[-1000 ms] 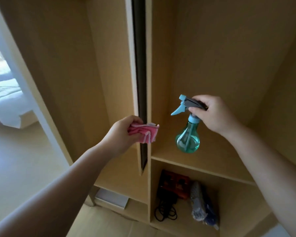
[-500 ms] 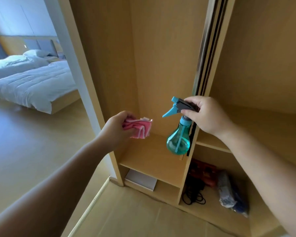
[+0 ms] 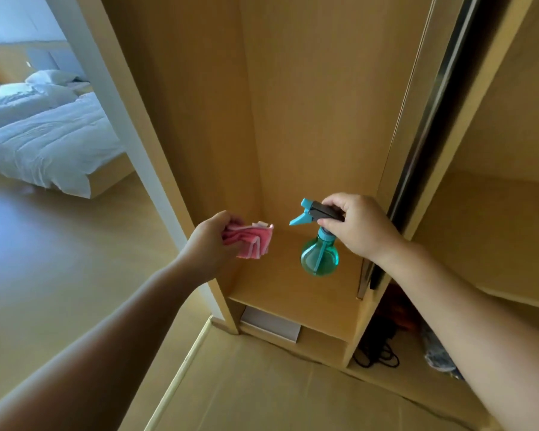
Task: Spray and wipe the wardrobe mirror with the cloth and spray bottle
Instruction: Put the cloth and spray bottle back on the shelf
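We hold both hands out before the open wardrobe (image 3: 308,104). Our left hand (image 3: 210,244) pinches a folded pink cloth (image 3: 251,242); our right hand (image 3: 358,227) curls round the head of a teal spray bottle (image 3: 319,256) above a shelf (image 3: 293,293). The sliding door's dark edge (image 3: 417,169) runs just right of it, and a white bed (image 3: 44,144) lies beyond.

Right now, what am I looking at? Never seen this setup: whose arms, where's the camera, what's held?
No machine here: a person works bare-handed, and the one camera sits on their head, looking forward and down, so both arms reach in from the bottom. The left hand grips a folded pink cloth. The right hand holds a teal spray bottle by its trigger head, above a wooden wardrobe shelf. Black cables lie in the lower compartment to the right. A bed shows at the left.
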{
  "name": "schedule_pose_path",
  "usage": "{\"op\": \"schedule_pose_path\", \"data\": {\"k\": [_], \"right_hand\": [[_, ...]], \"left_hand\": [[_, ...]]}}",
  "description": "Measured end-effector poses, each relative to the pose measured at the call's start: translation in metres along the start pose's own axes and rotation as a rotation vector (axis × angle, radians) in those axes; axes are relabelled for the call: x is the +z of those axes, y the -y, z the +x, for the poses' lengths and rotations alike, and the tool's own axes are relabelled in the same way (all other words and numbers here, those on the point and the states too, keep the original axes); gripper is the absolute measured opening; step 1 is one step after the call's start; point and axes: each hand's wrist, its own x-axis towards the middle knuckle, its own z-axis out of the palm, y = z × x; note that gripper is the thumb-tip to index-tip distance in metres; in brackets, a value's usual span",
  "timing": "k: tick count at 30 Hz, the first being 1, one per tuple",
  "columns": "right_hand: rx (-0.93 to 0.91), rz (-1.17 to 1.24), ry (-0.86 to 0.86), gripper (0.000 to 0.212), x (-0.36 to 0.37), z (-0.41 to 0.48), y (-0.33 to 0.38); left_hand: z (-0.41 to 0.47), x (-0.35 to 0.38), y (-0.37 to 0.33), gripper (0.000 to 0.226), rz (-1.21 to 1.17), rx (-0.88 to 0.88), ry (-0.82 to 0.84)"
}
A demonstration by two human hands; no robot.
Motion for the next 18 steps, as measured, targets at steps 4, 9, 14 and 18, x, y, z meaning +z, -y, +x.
{"op": "schedule_pose_path", "data": {"k": [4, 9, 14, 18], "right_hand": [[0.075, -0.032, -0.01, 0.008, 0.022, 0.011, -0.01], [0.19, -0.068, -0.024, 0.008, 0.059, 0.019, -0.017], [0.358, -0.138, -0.078, 0.005, 0.107, 0.018, -0.02], [0.468, -0.183, -0.124, 0.006, 0.153, 0.009, -0.032]], "left_hand": [[0.03, 0.015, 0.028, 0.029, -0.033, 0.011, 0.071], [0.071, 0.033, 0.076, 0.03, -0.066, 0.071, 0.166], [0.11, 0.044, 0.139, 0.025, -0.106, 0.144, 0.283], [0.119, 0.065, 0.196, 0.023, -0.117, 0.195, 0.363]]}}
